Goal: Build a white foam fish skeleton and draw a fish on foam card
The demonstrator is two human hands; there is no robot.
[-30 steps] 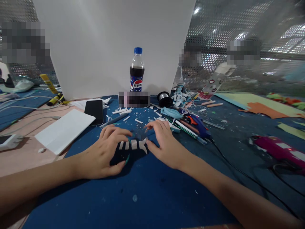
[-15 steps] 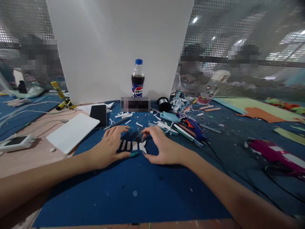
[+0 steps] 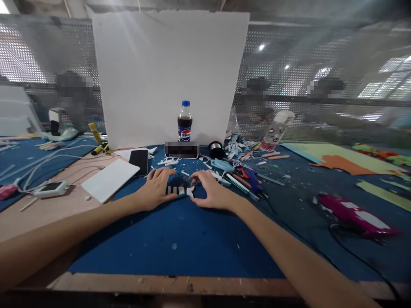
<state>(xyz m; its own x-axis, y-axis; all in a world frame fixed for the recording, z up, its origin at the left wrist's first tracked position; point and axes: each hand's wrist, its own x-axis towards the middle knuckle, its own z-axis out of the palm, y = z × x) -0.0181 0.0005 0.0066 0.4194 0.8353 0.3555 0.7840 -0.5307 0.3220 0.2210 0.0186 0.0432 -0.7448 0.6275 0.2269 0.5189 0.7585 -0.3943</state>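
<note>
A short row of pale flat pieces with dark gaps (image 3: 175, 190) lies on the blue mat (image 3: 180, 239), with a white fishtail-shaped piece (image 3: 190, 191) at its right end. My left hand (image 3: 156, 188) curves around the left part of the row, thumb on the near side and fingers on the far side, apart from each other. From the right, my right hand (image 3: 210, 190) arches about the tail piece in the same way. Its thumb tip is close to the tail; whether it touches is unclear. Part of the row is hidden behind my left hand.
Behind my hands stand a phone with a blurred screen (image 3: 182, 149) and a cola bottle (image 3: 185, 124). A white board (image 3: 111, 179) and dark phone (image 3: 138, 161) lie left. Right are a wire spool (image 3: 216, 150), scraps, a blue glue gun (image 3: 253, 179) and a magenta corded tool (image 3: 356, 214).
The head view has tilted up and pulled back, so the table's front edge shows more. Both hands keep nearly the same pose around the row of pieces.
</note>
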